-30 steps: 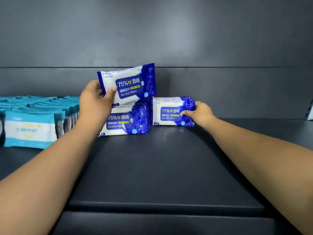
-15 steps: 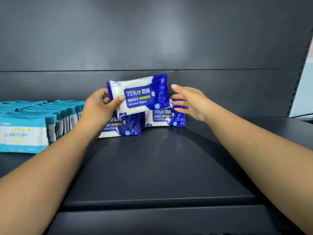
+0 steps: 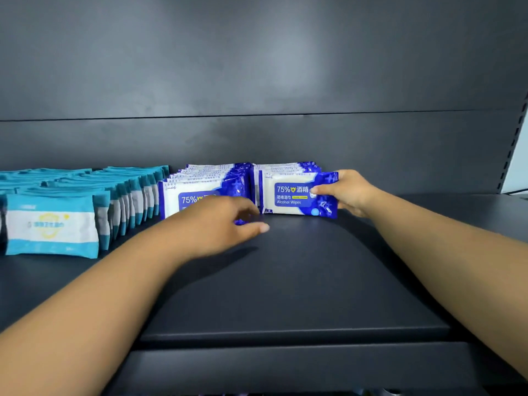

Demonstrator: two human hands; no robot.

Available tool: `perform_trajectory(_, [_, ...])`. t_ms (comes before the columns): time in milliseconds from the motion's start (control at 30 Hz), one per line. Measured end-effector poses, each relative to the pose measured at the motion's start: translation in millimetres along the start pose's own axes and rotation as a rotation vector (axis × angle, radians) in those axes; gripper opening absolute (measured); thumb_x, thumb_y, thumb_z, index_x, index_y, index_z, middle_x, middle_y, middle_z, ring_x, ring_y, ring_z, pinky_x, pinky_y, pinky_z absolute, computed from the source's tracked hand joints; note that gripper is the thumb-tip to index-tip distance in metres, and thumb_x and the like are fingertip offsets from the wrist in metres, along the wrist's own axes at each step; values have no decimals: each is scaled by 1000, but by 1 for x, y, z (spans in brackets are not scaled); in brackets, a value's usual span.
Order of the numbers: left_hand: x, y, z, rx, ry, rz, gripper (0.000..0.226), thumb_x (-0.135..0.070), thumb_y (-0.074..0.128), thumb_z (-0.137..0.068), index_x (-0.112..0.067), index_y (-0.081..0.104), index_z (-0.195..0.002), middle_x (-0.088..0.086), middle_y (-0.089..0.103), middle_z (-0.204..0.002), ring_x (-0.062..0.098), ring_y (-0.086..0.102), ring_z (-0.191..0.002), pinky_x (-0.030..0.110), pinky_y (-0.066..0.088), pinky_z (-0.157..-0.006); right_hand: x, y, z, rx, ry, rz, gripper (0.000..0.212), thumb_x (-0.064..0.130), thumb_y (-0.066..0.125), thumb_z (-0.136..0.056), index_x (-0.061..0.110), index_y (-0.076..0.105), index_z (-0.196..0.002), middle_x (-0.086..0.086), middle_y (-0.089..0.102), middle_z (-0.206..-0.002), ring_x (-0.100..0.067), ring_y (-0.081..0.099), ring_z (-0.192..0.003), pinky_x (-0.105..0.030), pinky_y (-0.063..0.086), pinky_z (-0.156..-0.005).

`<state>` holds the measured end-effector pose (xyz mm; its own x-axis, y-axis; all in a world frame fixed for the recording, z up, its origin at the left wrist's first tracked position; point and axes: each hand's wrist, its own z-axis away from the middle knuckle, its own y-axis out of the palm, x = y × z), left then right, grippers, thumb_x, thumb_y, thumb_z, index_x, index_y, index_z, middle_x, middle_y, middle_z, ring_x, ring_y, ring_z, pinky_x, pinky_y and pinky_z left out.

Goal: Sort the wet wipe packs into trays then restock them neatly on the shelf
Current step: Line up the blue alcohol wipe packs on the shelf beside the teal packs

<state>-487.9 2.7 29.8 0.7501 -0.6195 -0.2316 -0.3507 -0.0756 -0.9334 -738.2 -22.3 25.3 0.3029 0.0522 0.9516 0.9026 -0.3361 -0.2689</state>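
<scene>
Nearest the camera, two bare forearms reach in from the lower corners of the frame over the dark shelf [image 3: 285, 295]. The left hand [image 3: 220, 224] hovers just left of centre, fingers loosely spread and holding nothing, and it partly covers the front pack of the left blue row [image 3: 200, 192]. A little farther in and to the right, the right hand [image 3: 351, 192] pinches the right end of the front alcohol wipe pack [image 3: 291, 195], thumb on its face and fingers behind it. That pack stands on its long edge, long axis running left to right, at the head of the right blue row [image 3: 285, 167]. The right hand looks better placed to square it. Teal packs [image 3: 51, 224] stand at the left edge.
</scene>
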Motion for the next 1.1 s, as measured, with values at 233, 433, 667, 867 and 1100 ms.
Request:
perform_trajectory(233, [-4,18,23,74,97,-156,42,-55,48,-87,-29,55,-120,-10,60,-120,11,53,-107,24,42,-89,-1,20,-20,-199,-101,586,29,23,65,-86,3,51,-70,-6,51,-71,-24,48,-82,-25,38,-56])
perform_trajectory(433, [0,25,20,48,122,-185,39,-53,45,-90,-26,61,-112,-7,63,-114,13,55,-104,27,44,-88,-7,24,-22,-240,-112,637,26,27,61,-88,3,61,-98,-14,62,-104,-29,55,-103,-27,38,-70])
perform_trajectory(667, [-16,22,26,80,55,-273,44,-56,40,-90,-23,62,-108,-3,64,-110,17,57,-100,31,45,-87,0,-2,24,-246,-163,954,36,28,54,-91,3,52,-116,-17,57,-120,-33,53,-111,-32,41,-79])
perform_trajectory(867, [-97,29,47,-152,127,-220,37,-49,45,-91,-21,63,-110,3,65,-112,22,57,-103,30,45,-84,14,-41,118,-180,-527,1100,31,32,49,-95,10,56,-115,-10,60,-117,-29,54,-108,-32,42,-83])
perform_trajectory(1100, [-184,91,123,-464,275,-120,43,-42,43,-83,-9,70,-82,10,70,-89,27,66,-86,26,38,-84,-54,-117,247,-342,-973,904,26,33,56,-81,11,69,-79,-3,68,-72,-27,64,-70,-27,50,-57])
